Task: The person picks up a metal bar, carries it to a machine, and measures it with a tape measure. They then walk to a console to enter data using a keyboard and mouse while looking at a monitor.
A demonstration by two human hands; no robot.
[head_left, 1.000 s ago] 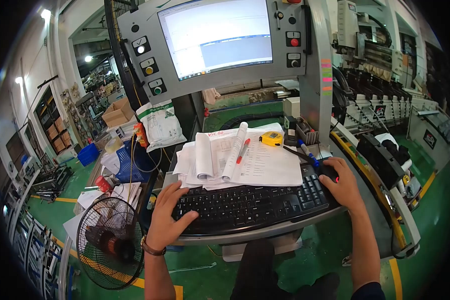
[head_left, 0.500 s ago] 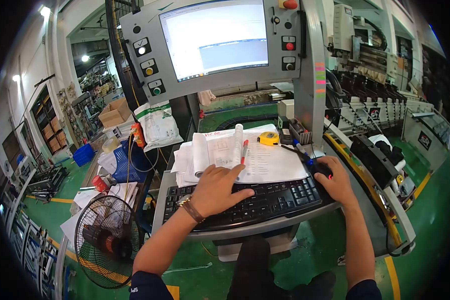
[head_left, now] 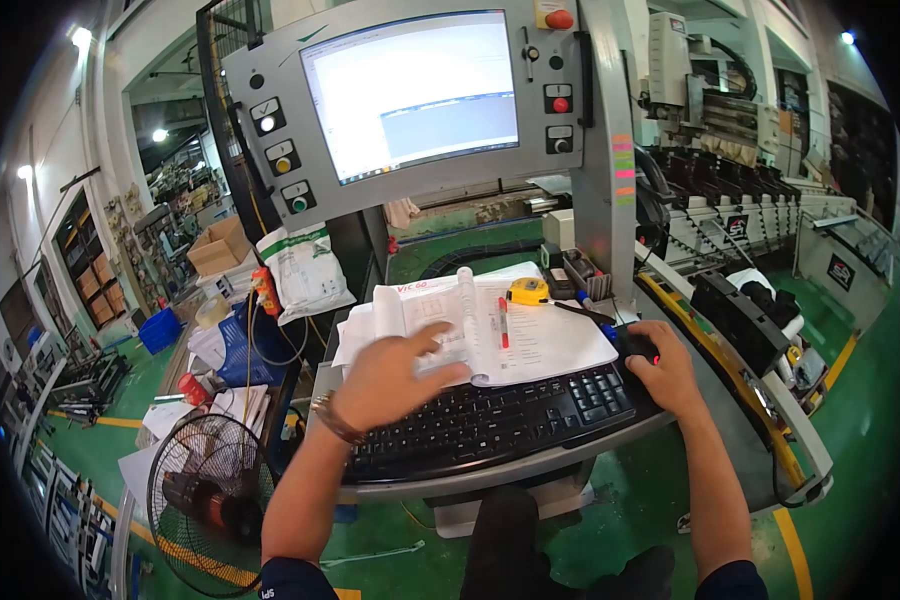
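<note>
My left hand (head_left: 390, 378), slightly smeared by motion, hovers over the left edge of the keyboard (head_left: 500, 425) and the lower pages. Its fingers are apart and nothing is in them. A stack of printed papers (head_left: 560, 345) with curled pages lies behind the keyboard. On it rest a red pen (head_left: 504, 322) and a yellow tape measure (head_left: 528, 291). At the right end of the shelf, my right hand (head_left: 668, 368) is wrapped round a black computer mouse (head_left: 635, 345) showing a red light.
Above the shelf stands a control panel with a lit screen (head_left: 410, 95) and push buttons. A black fan (head_left: 210, 500) is at lower left, near a side table with a white bag (head_left: 305, 270) and blue bin (head_left: 250, 345). Machinery with a yellow rail (head_left: 715, 370) borders the right.
My left hand has moved left and lifted off the keyboard and pages, uncovering more of both. The red pen now lies more to the right. My right hand stays on the mouse.
</note>
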